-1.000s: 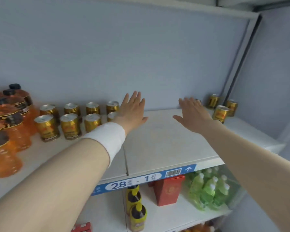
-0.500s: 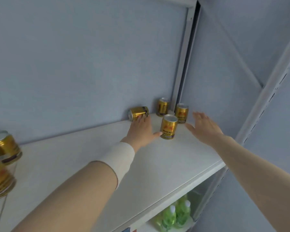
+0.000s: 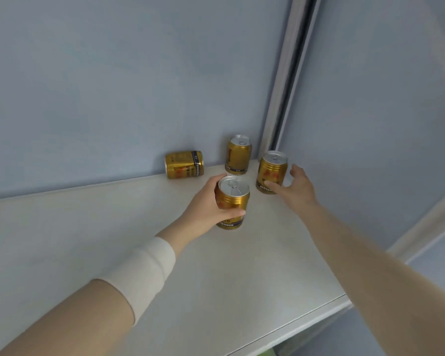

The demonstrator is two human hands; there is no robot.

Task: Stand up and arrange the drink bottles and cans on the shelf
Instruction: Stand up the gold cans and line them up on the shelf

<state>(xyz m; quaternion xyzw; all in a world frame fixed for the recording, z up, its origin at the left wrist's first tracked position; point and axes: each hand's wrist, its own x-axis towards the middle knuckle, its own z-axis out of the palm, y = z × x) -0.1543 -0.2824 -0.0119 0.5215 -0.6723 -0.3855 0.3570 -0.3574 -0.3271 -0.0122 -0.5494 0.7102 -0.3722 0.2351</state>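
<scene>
Four gold cans sit in the far corner of a white shelf (image 3: pixel 165 253), three upright and one not. The near can (image 3: pixel 233 201) stands closest to the shelf's front edge, with the left hand (image 3: pixel 206 209) wrapped around its side, thumb across the front and fingers curled behind, closed firmly on it. Just beside it, toward the grey post (image 3: pixel 283 80), the right can (image 3: pixel 271 172) stands upright; the right hand (image 3: pixel 297 187) is half open around it, thumb touching its lower front and fingers spread past its far side, not yet closed. The back can (image 3: pixel 238 154) stands against the wall next to the post. The fallen can (image 3: pixel 184 164) lies on its side at the wall, farthest from the post, untouched. By the look of it the work here is barely begun: one can needs standing up, and all four await lining up in a row.
</scene>
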